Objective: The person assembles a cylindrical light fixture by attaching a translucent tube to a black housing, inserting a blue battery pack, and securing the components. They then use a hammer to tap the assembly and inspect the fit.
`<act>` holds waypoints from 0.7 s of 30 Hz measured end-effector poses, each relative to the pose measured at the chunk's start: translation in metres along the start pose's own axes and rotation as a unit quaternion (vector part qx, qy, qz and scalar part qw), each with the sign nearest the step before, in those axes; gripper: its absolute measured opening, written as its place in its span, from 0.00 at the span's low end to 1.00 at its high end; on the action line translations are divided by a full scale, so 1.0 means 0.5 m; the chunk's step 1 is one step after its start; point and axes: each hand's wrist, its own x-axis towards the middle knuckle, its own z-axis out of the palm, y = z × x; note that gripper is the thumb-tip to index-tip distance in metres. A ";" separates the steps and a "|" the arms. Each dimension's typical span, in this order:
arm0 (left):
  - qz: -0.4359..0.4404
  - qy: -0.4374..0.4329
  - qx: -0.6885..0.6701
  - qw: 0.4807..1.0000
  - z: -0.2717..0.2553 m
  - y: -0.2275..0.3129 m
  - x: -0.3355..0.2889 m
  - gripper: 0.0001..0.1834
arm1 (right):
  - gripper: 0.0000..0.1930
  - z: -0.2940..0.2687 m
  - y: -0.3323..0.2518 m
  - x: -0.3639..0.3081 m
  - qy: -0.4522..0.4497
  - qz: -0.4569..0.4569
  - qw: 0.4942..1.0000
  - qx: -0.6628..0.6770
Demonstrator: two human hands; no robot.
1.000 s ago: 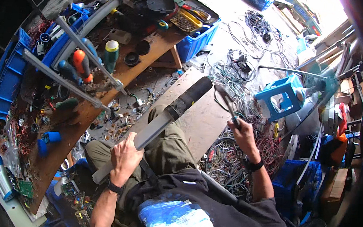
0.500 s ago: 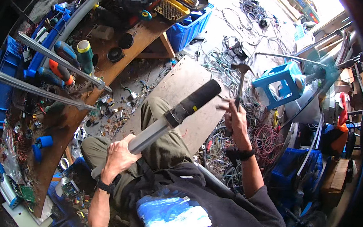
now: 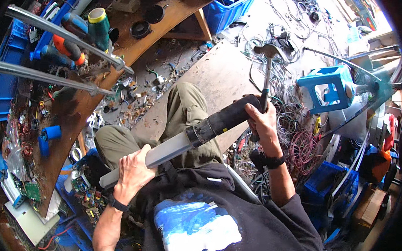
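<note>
Cluttered workshop floor spreads all around: tangles of wire (image 3: 299, 133) to the person's right, a blue plastic stool (image 3: 325, 88) beyond them, a long wooden bench (image 3: 122, 48) on the left loaded with tools and metal scraps, two shiny metal rods (image 3: 49, 76) jutting over its edge.

Across the seated person's lap lies a long tube (image 3: 185, 141), pale grey at the near end and wrapped in black toward the far end. Its long axis runs on a diagonal, from low on the person's left up and away to the right, over the knees.

The left hand (image 3: 133, 170) is closed around the pale lower end, fingers curled over the top and thumb underneath, pinning it against the thigh. The right hand (image 3: 261, 123) sits at the black upper end, and its fingers are wrapped tight on the handle of a hammer (image 3: 267, 74), which stands nearly upright with the metal head above the hand (whether the palm also presses on the tube tip I cannot tell). So the hammer's handle crosses the tube's line almost at right angles, right at the tube's far end, with the head raised clear above it; the right hand is the one nearest that end, the left steadies the opposite end.
</note>
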 end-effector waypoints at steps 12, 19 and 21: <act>0.109 0.113 0.021 0.987 -0.031 -0.050 -0.005 0.17 | 0.32 0.006 -0.059 -0.069 -0.112 -0.099 0.984 0.098; 0.100 0.086 -0.015 0.991 -0.049 0.005 -0.034 0.21 | 0.38 0.009 -0.033 -0.073 -0.164 -0.072 0.973 0.145; 0.079 0.032 -0.028 0.996 -0.051 0.025 -0.037 0.23 | 0.38 0.012 -0.017 -0.074 -0.180 -0.070 0.967 0.167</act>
